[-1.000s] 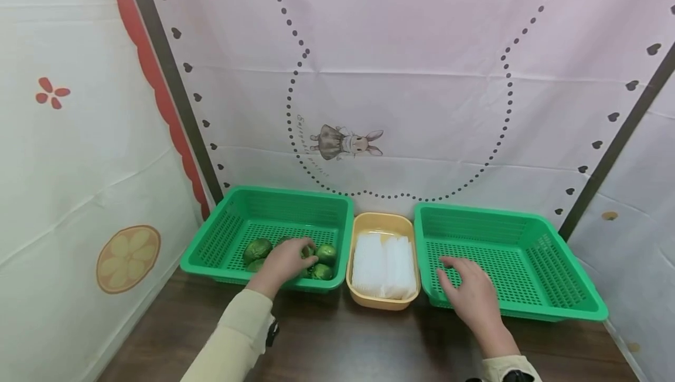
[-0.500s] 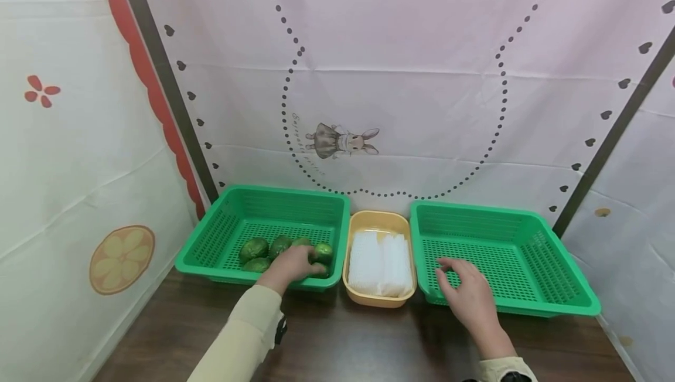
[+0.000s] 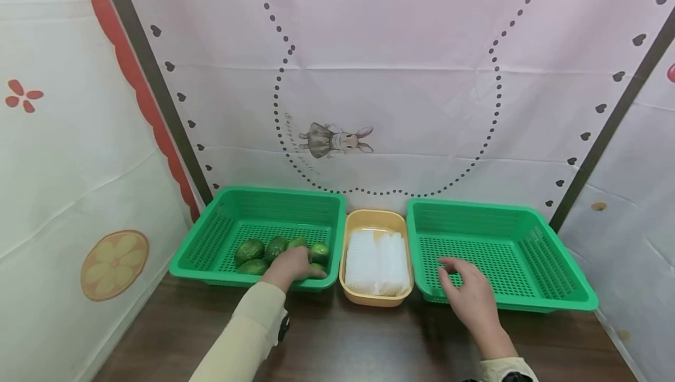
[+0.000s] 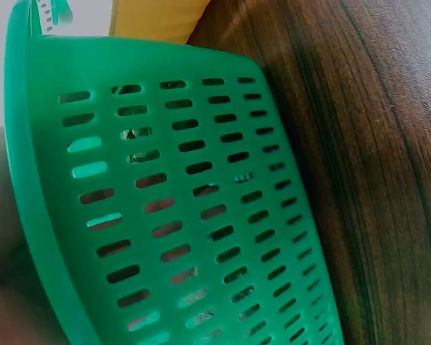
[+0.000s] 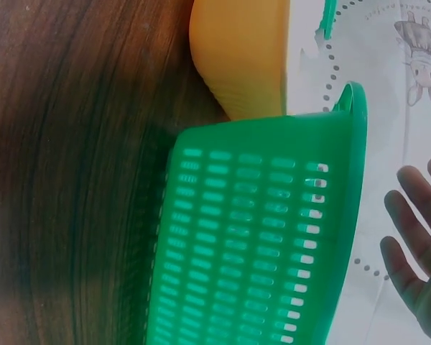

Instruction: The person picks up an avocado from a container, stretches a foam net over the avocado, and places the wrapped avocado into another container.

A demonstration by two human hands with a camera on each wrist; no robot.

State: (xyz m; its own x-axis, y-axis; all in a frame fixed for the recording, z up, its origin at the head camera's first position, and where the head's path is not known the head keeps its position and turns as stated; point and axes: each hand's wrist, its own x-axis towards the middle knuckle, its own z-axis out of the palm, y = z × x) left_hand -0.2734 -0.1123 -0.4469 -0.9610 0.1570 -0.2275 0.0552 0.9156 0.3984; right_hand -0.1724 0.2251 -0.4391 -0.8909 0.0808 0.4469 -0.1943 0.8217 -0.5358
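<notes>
My left hand reaches down into the left green basket among several round green fruits. Its thumb lies along the near side of one green fruit, with the other fingers mostly hidden by the hand; whether they close round it I cannot tell. In the left wrist view the slotted wall of that basket covers most of the hand. My right hand hovers over the near left corner of the right green basket, holding nothing. Its fingers show spread in the right wrist view.
Between the two baskets stands a yellow tub with white foam-net sleeves stacked inside. Everything sits on a dark wooden table. A printed cloth hangs behind, with more cloth at both sides.
My left hand has moved lower and toward the right end of the fruits, uncovering those on the left. My right hand stays over its basket. The head view has shifted slightly.
</notes>
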